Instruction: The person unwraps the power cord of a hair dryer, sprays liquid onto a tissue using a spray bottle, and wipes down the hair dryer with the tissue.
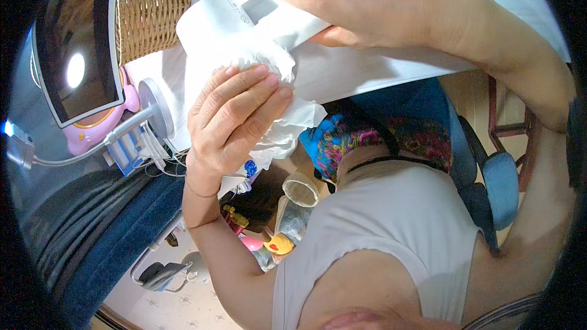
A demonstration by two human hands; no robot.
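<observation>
A white appliance shaped like a hair dryer [214,19], with a rounded barrel and small printed marks, is over the white tabletop. My right hand [361,3] is closed round its handle [293,23], which slants toward the upper right. A crumpled white tissue [284,125] lies under my left hand [235,113]. The fingers of that hand are bent and press the tissue against the lower side of the barrel; the thumb is hidden. Part of the tissue hangs down below the table's edge.
To the left are a tablet-like screen [79,43], a wicker basket [153,12], a pink object [92,131] and a round-based stand [156,107] with cables. Below the table sit a cardboard tube [301,189] and colourful small items. A blue chair [502,189] is at right.
</observation>
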